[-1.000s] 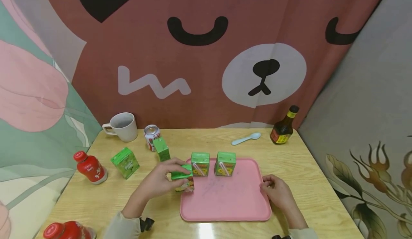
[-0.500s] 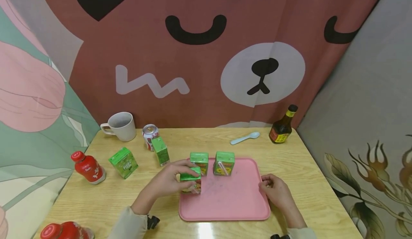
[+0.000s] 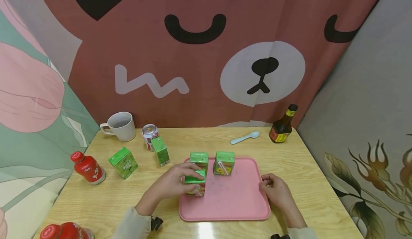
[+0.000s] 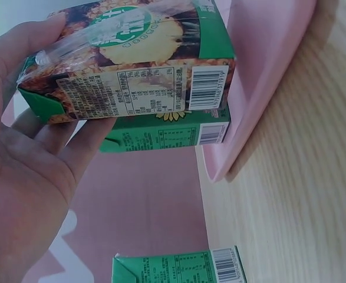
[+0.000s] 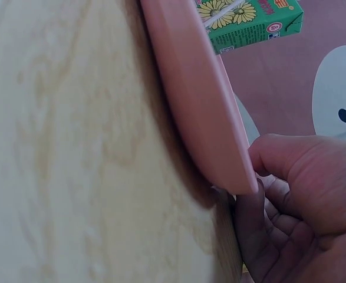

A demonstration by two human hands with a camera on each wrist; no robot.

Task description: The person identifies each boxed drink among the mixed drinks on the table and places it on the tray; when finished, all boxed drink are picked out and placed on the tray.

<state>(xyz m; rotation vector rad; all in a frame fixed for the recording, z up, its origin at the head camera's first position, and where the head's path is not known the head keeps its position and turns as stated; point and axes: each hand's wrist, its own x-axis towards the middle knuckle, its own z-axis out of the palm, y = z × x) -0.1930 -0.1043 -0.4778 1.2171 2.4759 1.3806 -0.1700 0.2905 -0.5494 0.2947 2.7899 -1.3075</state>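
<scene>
My left hand (image 3: pixel 173 182) grips a green-topped drink carton (image 4: pixel 143 59) with a pineapple picture on its brown side, thumb on one face and fingers on the other. This carton is over the left part of the pink tray (image 3: pixel 231 199), in front of another green carton (image 3: pixel 198 159) that it partly covers. A third green carton (image 3: pixel 224 164), with a straw on its front, stands on the tray further right. At the tray's right edge, my right hand (image 3: pixel 276 192) pinches the rim between thumb and curled fingers, as the right wrist view shows.
Left of the tray are two more green cartons (image 3: pixel 160 151) (image 3: pixel 123 163), a soda can (image 3: pixel 150 136), a mug (image 3: pixel 122 127) and red bottles (image 3: pixel 88 168) (image 3: pixel 67 231). Behind it lie a pale blue spoon (image 3: pixel 244 138) and a dark sauce bottle (image 3: pixel 281 127). A curtain (image 3: pixel 206 113) borders the table's back.
My left hand has carried the carton to the right and slightly towards me, from the tray's left edge to over the tray. The right hand stays at the rim.
</scene>
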